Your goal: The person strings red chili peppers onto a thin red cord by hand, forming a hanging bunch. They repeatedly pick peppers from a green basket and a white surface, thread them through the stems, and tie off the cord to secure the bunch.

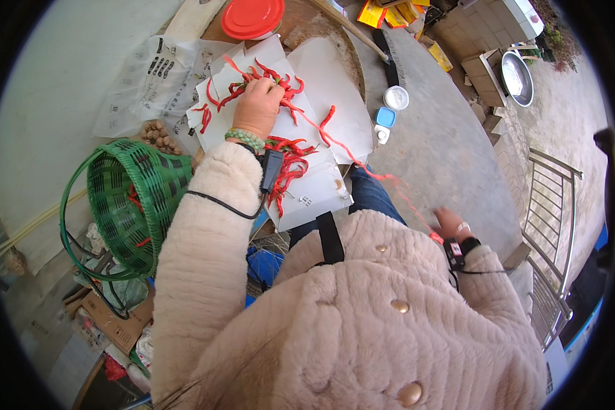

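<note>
My left hand [259, 105], wearing a green bead bracelet, is over a bunch of red chili peppers [293, 92] with green stems. Its fingers are closed on the bunch, and their tips are hidden. A red plastic string [346, 148] runs from the bunch across my lap to my right hand [448, 224]. That hand is out to the right, blurred, with a small wad of the string at its palm. A second heap of chili peppers [289, 171] lies nearer to me on white cardboard [315, 202]. One single pepper [328, 125] rests right of the bunch.
A green woven basket [171, 177] lies tipped at left, a few peppers inside. Walnuts [160, 137] are beside it. A red-lidded tub [252, 18] stands at the back. Right of the table are a white jar [396, 97] and a metal railing [553, 205].
</note>
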### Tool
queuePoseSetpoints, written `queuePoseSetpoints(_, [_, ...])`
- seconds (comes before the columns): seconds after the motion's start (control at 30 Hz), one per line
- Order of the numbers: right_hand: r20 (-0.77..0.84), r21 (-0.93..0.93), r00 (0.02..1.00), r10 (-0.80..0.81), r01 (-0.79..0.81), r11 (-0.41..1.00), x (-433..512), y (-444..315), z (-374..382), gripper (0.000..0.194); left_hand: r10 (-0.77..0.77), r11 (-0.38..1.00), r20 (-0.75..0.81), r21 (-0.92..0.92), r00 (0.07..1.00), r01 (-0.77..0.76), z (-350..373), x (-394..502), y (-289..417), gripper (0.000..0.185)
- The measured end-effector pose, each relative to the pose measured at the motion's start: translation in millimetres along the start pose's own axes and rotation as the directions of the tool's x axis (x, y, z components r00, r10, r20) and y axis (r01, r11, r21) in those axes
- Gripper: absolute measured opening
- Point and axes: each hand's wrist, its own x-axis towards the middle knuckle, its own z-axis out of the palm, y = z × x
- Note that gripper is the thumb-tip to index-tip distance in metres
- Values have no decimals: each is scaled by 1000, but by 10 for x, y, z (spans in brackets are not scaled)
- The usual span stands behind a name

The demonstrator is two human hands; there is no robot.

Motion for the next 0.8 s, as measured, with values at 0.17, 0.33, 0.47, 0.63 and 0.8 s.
queuePoseSetpoints(0.17, [-772, 51, 488, -407, 686, 726, 1098, -1940, -1276, 54, 21, 1000, -9, 3, 1000, -21, 8, -7, 91, 13])
queuePoseSetpoints(0.33, [-557, 492, 775, -297, 597, 634, 1505, -3002, -1601, 33, 2, 1000, 26, -22, 1000, -1, -24, -23, 107, 14])
queuePoseSetpoints(0.47, [-546, 650, 827, -133, 519, 555, 1279, -3085, -1519, 39, 106, 994, 32, -23, 994, -105, -5, -20, 128, 18])
queuePoseSetpoints(0.63, [-598, 558, 779, -188, 574, 599, 1155, -2943, -1583, 38, 244, 969, -49, -20, 969, -245, 28, 151, 157, 11])
queuePoseSetpoints(0.8, [-565, 572, 805, -177, 538, 619, 1350, -2663, -1778, 29, 138, 990, -140, 28, 980, -135, -4, 140, 210, 14])
